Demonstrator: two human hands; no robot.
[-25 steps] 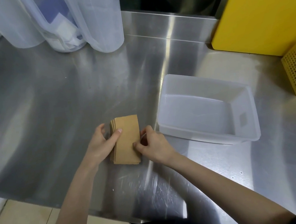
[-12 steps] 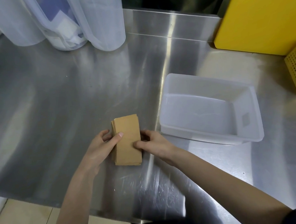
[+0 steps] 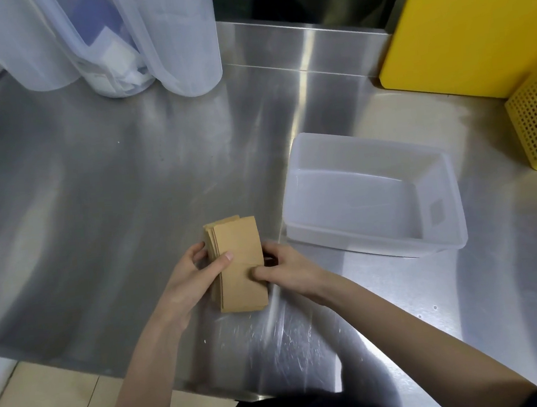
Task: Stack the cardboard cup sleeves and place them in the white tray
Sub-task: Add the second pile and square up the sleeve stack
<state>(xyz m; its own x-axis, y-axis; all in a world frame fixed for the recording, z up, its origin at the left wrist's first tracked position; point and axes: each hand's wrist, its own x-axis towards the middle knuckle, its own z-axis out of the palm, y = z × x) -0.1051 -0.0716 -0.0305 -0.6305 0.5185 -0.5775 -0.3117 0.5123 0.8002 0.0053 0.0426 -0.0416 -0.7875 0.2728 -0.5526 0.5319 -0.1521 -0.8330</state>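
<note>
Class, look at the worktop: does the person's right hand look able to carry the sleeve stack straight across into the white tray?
Probably yes. The right hand grips the sleeve stack, the white tray sits just beside it, empty, and only bare steel counter lies between.

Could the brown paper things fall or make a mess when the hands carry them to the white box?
Maybe. The stack of cup sleeves is uneven at its far left edge, so loose sleeves might slide out when lifted. The left hand and right hand only pinch its sides, so the middle could sag or fan apart. The white tray has a raised rim beside the stack; carried too low, the sleeves could catch on it and scatter over the steel counter.
</note>
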